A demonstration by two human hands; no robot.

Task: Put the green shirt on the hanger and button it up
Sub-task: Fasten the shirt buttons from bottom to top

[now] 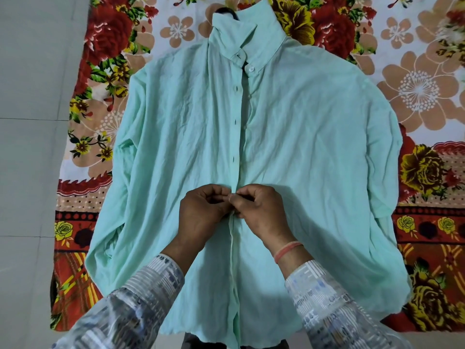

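Observation:
The pale green shirt (302, 152) lies flat, front up, on a flowered blanket, collar at the far end. A dark hanger (227, 11) shows only as a small hook tip beside the collar; the rest is hidden inside the shirt. Along the upper placket the two front edges lie slightly apart, with empty buttonholes on the left edge and a white collar button (251, 69). My left hand (201, 212) and my right hand (259, 212) meet at the placket about two thirds of the way down, both pinching the front edges together. The button between my fingers is hidden.
The flowered blanket (427, 79) in red, orange and white spreads under the shirt on a pale tiled floor (32, 96), which shows on the left. Both shirt sleeves are folded in along the sides.

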